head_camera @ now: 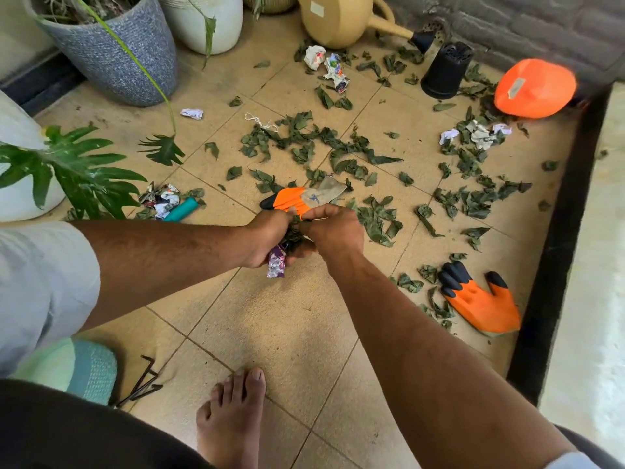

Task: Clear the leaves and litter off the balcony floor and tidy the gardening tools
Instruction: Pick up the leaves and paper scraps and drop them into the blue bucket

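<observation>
As both hands, left hand (267, 236) & right hand (333, 231), grip one bundle of leaves (293, 235) + wrapper (276, 264), the glove (304, 198) lies just at 12 o'clock, long axis 9-to-3, nearer the right hand.

Single head-worn view, steeply downward and forward, close above tiled floor (270, 319).

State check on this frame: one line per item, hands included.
left hand: grips a bunch of leaves and a wrapper
right hand: pinches the orange glove
orange glove: held, off the floor
second orange glove: lying flat on the floor
black pot: tipped on its side
watering can: upright, by the wall
orange cap: on the floor
loose leaves: scattered, uncollected
</observation>
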### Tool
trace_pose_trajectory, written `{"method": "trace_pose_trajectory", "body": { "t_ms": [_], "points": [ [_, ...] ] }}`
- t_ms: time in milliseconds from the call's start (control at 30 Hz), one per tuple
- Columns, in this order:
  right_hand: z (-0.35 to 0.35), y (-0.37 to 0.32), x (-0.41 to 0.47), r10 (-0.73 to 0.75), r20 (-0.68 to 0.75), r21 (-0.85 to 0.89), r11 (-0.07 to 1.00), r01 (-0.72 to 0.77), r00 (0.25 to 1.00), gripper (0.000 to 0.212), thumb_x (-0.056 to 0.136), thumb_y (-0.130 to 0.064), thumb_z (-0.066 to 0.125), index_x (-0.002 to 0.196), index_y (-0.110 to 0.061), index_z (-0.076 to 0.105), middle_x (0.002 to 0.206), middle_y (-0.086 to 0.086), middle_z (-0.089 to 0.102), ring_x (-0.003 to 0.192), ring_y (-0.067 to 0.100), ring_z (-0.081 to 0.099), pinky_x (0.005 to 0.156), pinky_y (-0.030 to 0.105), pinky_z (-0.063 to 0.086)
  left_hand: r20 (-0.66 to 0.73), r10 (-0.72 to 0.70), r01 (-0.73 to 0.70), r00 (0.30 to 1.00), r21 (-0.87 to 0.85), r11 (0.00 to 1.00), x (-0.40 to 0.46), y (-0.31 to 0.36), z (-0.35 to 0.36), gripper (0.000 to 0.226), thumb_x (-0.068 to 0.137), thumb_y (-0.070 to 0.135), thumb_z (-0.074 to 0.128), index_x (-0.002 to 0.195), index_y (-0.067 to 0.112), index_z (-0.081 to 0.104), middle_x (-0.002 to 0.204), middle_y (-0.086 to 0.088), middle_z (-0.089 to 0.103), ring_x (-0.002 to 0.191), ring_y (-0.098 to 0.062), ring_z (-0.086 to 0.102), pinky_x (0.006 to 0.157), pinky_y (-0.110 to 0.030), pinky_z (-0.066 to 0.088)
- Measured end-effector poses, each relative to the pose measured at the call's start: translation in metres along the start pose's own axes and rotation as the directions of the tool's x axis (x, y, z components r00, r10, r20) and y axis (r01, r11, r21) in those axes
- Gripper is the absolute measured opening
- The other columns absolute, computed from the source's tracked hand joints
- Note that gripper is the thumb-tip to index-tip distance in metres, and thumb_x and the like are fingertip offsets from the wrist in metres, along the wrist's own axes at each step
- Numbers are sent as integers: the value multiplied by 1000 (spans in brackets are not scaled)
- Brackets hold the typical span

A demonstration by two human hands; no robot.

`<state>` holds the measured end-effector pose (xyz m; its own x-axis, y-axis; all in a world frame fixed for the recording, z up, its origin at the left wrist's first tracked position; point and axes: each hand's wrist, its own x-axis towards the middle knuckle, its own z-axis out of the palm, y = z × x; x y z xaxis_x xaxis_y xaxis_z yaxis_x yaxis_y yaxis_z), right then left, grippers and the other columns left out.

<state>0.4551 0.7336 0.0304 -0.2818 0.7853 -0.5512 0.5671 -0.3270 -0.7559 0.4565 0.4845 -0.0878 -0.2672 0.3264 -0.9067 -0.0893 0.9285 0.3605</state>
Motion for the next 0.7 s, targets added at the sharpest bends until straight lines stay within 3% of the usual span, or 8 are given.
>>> {"method": "trace_pose_trajectory", "body": {
  "t_ms": [233, 300, 433, 500, 567, 633, 700],
  "points": [
    [-24, 9, 14, 44, -57, -74, 996, -48, 997, 17, 83, -14, 82, 68, -22, 77, 69, -9, 76, 66, 12, 76, 73, 37, 66, 5, -16, 16, 1000, -21, 1000, 14, 6, 8, 74, 104, 71, 24, 166, 46, -8, 178, 14, -5, 164, -19, 2, 127, -44, 7],
    [-38, 8, 15, 81, 23, -45, 996, -80, 996, 14, 86, -11, 78, 74, -18, 73, 73, 1, 76, 68, 19, 75, 73, 38, 66, -16, -39, 39, 999, -25, 999, 25, 5, 14, 73, 102, 74, 23, 165, 50, -3, 177, 17, -1, 163, -17, 4, 125, -44, 6],
    [-62, -1, 15, 124, 22, -74, 990, -122, 992, 10, 80, -9, 75, 82, 0, 73, 73, 20, 76, 69, 36, 77, 75, 55, 66, -98, -19, 11, 995, -84, 996, 44, -3, 25, 70, 104, 71, 27, 167, 50, 2, 177, 20, 1, 162, -13, 1, 119, -41, 2],
    [-78, -12, 4, 149, 101, 8, 989, -151, 984, 6, 86, 8, 64, 86, 7, 69, 87, 30, 75, 77, 41, 77, 76, 55, 65, -107, -15, 10, 994, -41, 999, 40, 3, 32, 71, 104, 74, 19, 168, 48, 4, 177, 18, 3, 162, -12, 2, 116, -39, 0],
    [-99, -16, -1, 149, 226, 74, 983, -169, 963, 22, 90, 19, 50, 95, 3, 64, 102, 32, 73, 86, 41, 77, 75, 50, 66, -91, 26, -32, 996, -61, 998, 29, 9, 34, 69, 104, 73, 18, 168, 48, 8, 177, 17, 6, 162, -12, 4, 115, -39, -1],
    [-121, -12, -4, 123, 341, 15, 991, -136, 932, 34, 95, 18, 43, 112, -6, 60, 110, 22, 76, 95, 36, 77, 80, 46, 65, -132, 74, -83, 989, -63, 995, 25, 10, 38, 65, 105, 71, 18, 167, 49, 12, 177, 17, 9, 162, -12, 6, 115, -37, -1],
    [-143, 6, 1, 100, 394, -126, 991, -54, 914, 39, 96, 18, 42, 115, -11, 61, 105, 15, 78, 90, 30, 75, 79, 43, 61, -138, 81, -73, 987, 60, 996, -1, -2, 45, 67, 105, 72, 13, 167, 48, 14, 177, 16, 9, 163, -13, 6, 114, -35, 0]
  ]
}}
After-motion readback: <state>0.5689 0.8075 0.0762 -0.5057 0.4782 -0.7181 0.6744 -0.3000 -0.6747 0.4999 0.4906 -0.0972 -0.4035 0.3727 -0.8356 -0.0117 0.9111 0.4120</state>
